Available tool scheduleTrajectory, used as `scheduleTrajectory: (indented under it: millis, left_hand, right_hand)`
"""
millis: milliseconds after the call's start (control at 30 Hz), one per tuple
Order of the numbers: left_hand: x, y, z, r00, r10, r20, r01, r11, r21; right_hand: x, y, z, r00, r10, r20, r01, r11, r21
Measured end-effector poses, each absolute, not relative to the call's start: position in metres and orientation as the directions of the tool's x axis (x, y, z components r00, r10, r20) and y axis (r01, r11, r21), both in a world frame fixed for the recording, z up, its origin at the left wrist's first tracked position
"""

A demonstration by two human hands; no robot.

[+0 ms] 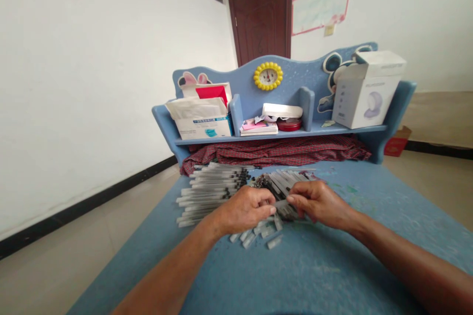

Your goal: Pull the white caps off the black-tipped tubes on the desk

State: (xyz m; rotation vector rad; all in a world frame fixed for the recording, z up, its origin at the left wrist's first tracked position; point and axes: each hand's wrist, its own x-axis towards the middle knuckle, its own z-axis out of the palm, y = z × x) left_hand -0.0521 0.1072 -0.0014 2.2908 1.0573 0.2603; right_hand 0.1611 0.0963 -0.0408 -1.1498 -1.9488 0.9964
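Observation:
Between my two hands is a short stretch of a translucent pen (pixel 281 203); the fingers hide its ends. My left hand (pixel 246 209) is closed in a pinch at its left end, and my right hand (pixel 317 203) pinches the right end. Left of them lies a wide pile of frosted pens (pixel 205 192) with black parts at their right ends. Just behind my right hand is another heap of translucent pen tubes (pixel 284 180), with dark slim pieces beside it. Several short clear pen caps (pixel 274 241) are scattered below my left hand.
The blue desk (pixel 236 275) carries a raised shelf (pixel 221 141) along its back. A tissue-like open box (pixel 203 125), a red round tin (pixel 289 124) and a white carton (pixel 369 96) stand on it. Under the shelf lies a checked red cloth (pixel 273 151).

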Motion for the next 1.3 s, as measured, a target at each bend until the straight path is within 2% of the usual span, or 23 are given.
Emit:
scheduleTrajectory:
  millis: [100, 233, 467, 633, 700, 800, 967, 1200, 1300]
  left_hand:
    - [-0.061, 0.114, 0.002, 0.641, 0.764, -0.07, 0.634, -0.476, 0.61]
    - [-0.071, 0.123, 0.004, 0.57, 0.818, -0.077, 0.653, -0.395, 0.646]
    - [-0.066, 0.121, 0.003, 0.555, 0.826, -0.098, 0.624, -0.335, 0.706]
    - [-0.06, 0.12, 0.002, 0.547, 0.828, -0.12, 0.564, -0.259, 0.784]
    - [-0.058, 0.12, 0.003, 0.563, 0.813, -0.146, 0.564, -0.249, 0.787]
    - [-0.056, 0.121, 0.008, 0.596, 0.777, -0.201, 0.586, -0.25, 0.771]
    - [-0.063, 0.119, 0.022, 0.65, 0.663, -0.372, 0.642, -0.217, 0.735]
    - [-0.057, 0.063, 0.044, 0.662, 0.627, -0.411, 0.64, -0.187, 0.745]
    - [-0.065, 0.036, 0.04, 0.669, 0.634, -0.388, 0.651, -0.247, 0.718]
  right_hand:
    - [0.17, 0.102, -0.039, -0.338, 0.931, 0.135, 0.335, 0.253, -0.907]
    - [0.181, 0.109, -0.036, -0.286, 0.947, 0.149, 0.301, 0.236, -0.924]
    - [0.191, 0.109, -0.027, -0.396, 0.899, 0.186, 0.486, 0.377, -0.789]
    - [0.191, 0.107, -0.024, -0.465, 0.873, 0.146, 0.518, 0.403, -0.755]
    - [0.187, 0.105, -0.021, -0.488, 0.86, 0.153, 0.555, 0.441, -0.705]
    - [0.18, 0.101, -0.013, -0.562, 0.811, 0.163, 0.628, 0.546, -0.554]
    - [0.178, 0.091, 0.003, -0.666, 0.726, 0.172, 0.654, 0.679, -0.334]
    - [0.19, 0.042, 0.019, -0.772, 0.59, 0.238, 0.555, 0.807, -0.2]
    - [0.204, 0.017, 0.015, -0.794, 0.525, 0.307, 0.486, 0.851, -0.198]
